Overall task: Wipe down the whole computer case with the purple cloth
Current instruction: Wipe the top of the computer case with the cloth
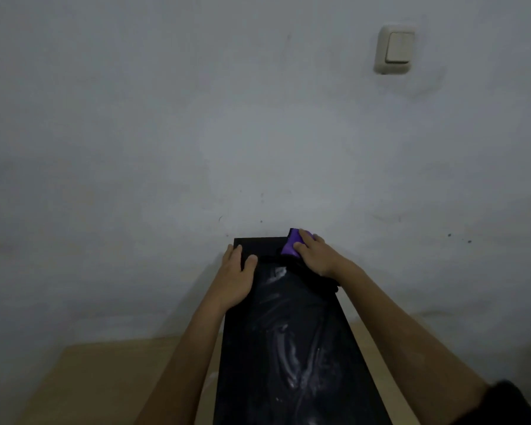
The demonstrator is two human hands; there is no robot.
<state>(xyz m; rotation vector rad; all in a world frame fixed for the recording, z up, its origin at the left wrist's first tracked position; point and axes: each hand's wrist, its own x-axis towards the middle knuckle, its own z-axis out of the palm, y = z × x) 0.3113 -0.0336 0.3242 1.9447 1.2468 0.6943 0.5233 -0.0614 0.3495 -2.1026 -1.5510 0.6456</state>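
Black, smeared computer case (288, 348) stands on the table (105, 378). Left hand (236, 277) lies flat, steadying its top. Right hand (314, 256), fingers curled, presses the purple cloth (290, 245) at the far edge. Cloth: soft, light; best gripped bunched.

The computer case (288, 348) top is a smooth, glossy black panel, pretty smeary with whitish streaks and dust all down the middle. The purple cloth (291, 246) looks like soft matt fabric, bunched up at the far right corner, with some dark cables (304, 271) lying right by it. The wall (196, 118) is matt plaster, uneven and scuffed, with a pale plastic light switch (394, 50), and the table (105, 378) looks like light wood, matt.
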